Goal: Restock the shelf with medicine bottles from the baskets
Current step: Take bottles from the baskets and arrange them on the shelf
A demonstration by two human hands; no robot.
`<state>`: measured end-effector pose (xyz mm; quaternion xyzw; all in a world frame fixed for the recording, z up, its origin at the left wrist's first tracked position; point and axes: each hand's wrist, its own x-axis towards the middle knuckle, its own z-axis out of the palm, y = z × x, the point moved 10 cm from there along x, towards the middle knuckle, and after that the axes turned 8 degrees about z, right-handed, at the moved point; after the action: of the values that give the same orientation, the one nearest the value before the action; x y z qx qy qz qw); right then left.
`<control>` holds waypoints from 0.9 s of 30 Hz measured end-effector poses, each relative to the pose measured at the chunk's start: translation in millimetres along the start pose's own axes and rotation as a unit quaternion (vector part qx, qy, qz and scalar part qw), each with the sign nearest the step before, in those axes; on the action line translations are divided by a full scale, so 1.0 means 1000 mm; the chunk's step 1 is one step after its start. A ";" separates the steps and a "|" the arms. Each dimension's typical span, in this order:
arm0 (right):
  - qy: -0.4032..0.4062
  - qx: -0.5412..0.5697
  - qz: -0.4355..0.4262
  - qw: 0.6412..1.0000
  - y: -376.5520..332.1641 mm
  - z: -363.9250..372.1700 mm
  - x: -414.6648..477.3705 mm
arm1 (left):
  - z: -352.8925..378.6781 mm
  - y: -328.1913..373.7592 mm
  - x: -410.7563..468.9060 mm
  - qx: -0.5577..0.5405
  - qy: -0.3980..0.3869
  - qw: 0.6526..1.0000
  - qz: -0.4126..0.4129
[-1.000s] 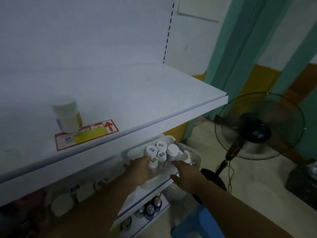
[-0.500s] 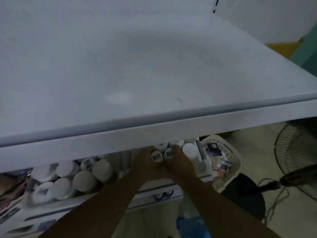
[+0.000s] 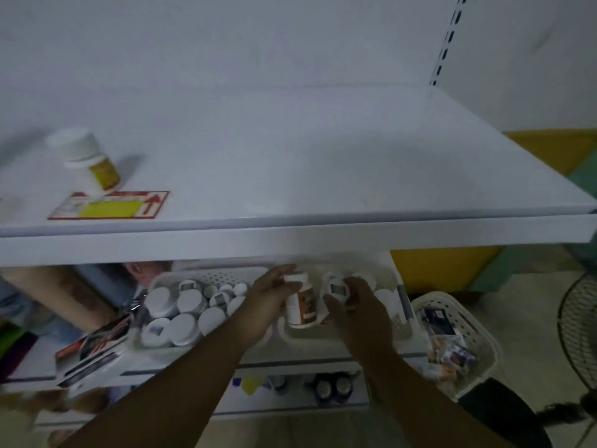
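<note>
Medicine bottle (image 3: pixel 302 305) with an orange label sits in the left hand (image 3: pixel 271 302), fingers curled round it, just over the white basket (image 3: pixel 310 334) under the shelf (image 3: pixel 290 176). Right hand (image 3: pixel 358 308) grips a white-capped bottle (image 3: pixel 336 290) alongside. Up top, a lone bottle (image 3: pixel 92 163) stands by a red-and-yellow sticker (image 3: pixel 109 206).

Dim, bluish light. Beyond the right edge of the white shelf (image 3: pixel 323 163), a white wall (image 3: pixel 533 43) tops a yellow band (image 3: pixel 549 147) and a teal panel (image 3: pixel 584 185). A standing fan (image 3: pixel 581 324) stands on the pale floor (image 3: pixel 523 286).
</note>
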<state>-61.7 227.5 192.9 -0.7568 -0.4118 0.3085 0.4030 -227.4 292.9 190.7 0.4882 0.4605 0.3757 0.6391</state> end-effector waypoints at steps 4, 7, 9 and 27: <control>-0.093 0.101 -0.004 0.991 -0.050 0.026 -0.031 | -0.029 0.022 -0.043 -0.095 -0.024 0.995 -0.014; -0.140 0.173 -0.008 0.975 -0.088 0.046 -0.072 | -0.060 0.042 -0.085 -0.070 -0.037 0.997 0.005; -0.174 0.194 -0.009 0.965 -0.115 0.060 -0.102 | -0.084 0.060 -0.112 -0.046 -0.034 0.998 0.033; -0.324 0.382 -0.025 0.865 -0.307 0.169 -0.265 | -0.249 0.213 -0.279 -0.095 -0.001 0.971 0.218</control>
<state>-436.4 159.6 412.5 -0.3906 -0.3877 0.6594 0.5121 -554.3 153.8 434.8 0.5141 0.3042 0.5478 0.5857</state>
